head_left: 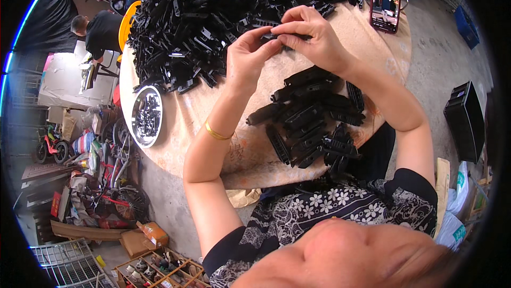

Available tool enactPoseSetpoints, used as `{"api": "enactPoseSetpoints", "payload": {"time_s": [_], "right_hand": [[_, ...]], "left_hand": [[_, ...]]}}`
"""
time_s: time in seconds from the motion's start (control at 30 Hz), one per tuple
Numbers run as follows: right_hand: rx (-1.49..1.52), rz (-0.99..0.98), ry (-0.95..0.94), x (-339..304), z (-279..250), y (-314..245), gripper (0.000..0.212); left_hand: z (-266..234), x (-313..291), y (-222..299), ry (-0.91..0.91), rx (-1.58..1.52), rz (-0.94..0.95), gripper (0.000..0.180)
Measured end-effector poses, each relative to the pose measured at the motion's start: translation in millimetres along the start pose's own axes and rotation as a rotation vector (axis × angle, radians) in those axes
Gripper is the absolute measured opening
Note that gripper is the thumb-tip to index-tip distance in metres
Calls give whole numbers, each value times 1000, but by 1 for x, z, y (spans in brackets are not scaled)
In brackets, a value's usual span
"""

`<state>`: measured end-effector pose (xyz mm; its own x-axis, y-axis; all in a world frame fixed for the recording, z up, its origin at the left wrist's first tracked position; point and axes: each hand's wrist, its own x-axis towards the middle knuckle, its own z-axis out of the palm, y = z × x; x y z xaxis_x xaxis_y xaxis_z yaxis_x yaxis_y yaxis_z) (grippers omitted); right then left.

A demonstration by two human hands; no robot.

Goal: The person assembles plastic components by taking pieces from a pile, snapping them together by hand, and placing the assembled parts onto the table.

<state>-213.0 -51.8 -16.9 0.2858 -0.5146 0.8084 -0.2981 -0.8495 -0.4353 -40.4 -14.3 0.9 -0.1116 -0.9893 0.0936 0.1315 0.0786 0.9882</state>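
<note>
In the dish point(148, 143), small parts point(147, 117).

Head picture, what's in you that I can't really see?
All in the head view:
- Whatever the left hand and right hand pinch: their fingers cover most of it.
- Small bits in the round dish: too small to tell their shapes.
- Big black pile: its far end is cut off by the top edge.
- Other person at the back: too small to tell what they're doing.
</note>
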Motion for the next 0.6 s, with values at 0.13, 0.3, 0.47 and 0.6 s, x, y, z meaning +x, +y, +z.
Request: {"api": "enactPoseSetpoints", "payload": {"time_s": [0.13,0.3,0.47,0.6], "right_hand": [[317,345,-314,4,-11,4,38],[178,294,-430,9,-20,-2,36],[343,319,-383,8,-19,3,30],[661,572,-363,3,-6,21,31]], "left_hand": [[-6,2,7,-33,263,152,29],[-7,0,7,-44,432,225,29],[-7,-4,11,-64,390,233,29],[-5,-24,13,-235,392,117,32]]}}
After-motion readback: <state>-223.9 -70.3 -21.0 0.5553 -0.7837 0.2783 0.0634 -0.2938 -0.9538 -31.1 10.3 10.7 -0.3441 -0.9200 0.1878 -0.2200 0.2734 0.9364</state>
